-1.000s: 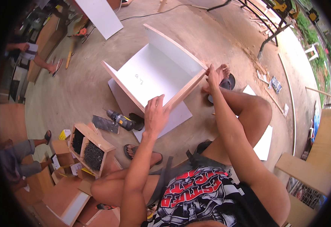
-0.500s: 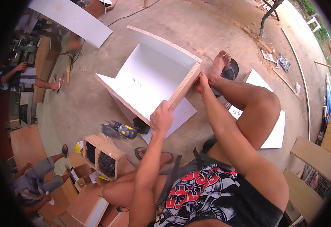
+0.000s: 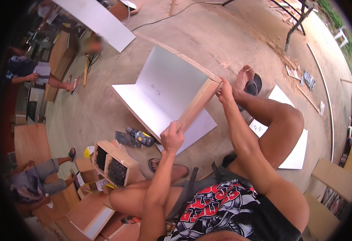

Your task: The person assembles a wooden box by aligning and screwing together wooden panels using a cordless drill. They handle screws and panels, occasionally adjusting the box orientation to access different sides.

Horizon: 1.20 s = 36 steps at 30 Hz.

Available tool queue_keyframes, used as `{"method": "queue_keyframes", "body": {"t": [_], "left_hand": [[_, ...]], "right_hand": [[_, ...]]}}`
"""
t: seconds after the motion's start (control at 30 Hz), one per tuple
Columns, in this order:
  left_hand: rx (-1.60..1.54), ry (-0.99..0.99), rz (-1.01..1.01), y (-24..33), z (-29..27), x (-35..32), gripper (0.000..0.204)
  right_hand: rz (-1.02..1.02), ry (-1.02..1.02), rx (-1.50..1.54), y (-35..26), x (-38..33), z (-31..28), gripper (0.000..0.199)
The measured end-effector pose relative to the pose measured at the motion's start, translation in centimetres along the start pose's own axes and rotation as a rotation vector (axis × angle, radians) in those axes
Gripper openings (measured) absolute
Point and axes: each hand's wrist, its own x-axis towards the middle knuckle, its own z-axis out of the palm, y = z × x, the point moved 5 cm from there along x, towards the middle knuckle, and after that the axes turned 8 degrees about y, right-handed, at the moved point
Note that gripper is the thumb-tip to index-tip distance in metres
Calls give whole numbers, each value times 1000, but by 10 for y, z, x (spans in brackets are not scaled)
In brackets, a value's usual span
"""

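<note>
An open box-shaped cabinet frame (image 3: 160, 80) of plywood panels, white inside, is tilted on the floor before me. My left hand (image 3: 172, 137) is closed around the near end of its front panel edge. My right hand (image 3: 225, 90) grips the far right corner of the same panel, its fingers partly hidden behind the wood. Under the frame a white board (image 3: 200, 126) lies on the concrete. A cordless drill (image 3: 140, 137) rests beside the frame's left corner, with no hand on it.
A wooden box of dark screws (image 3: 117, 170) stands by my left leg. Another white board (image 3: 292, 150) lies beyond my right knee. A long white panel (image 3: 97, 22) is at the far left. Two people (image 3: 35, 180) work on the left. A thin pale strip (image 3: 324, 92) lies at right.
The cabinet frame has tipped in my hands, so its inside shows at a different angle. Both hands keep their grip. The whole view has shifted a little.
</note>
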Motion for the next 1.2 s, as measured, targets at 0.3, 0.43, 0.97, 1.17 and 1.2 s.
{"method": "queue_keyframes", "body": {"t": [0.3, 0.43, 0.97, 1.17, 1.2], "left_hand": [[-162, 58, -18, 9, -23, -2, 33], [-230, 66, -16, 29, -52, 26, 38], [-265, -228, -33, -4, -210, 210, 57], [-327, -499, -110, -20, -213, 274, 65], [-252, -539, -77, -27, -214, 288, 66]], "right_hand": [[-235, -7, -80, -64, -51, -8, 23], [-401, -17, -70, -118, -89, -12, 64], [-741, -274, -389, -181, -319, 42, 58], [-727, -445, -481, -149, -346, 53, 80], [-642, -397, -476, -144, -343, 58, 81]]}}
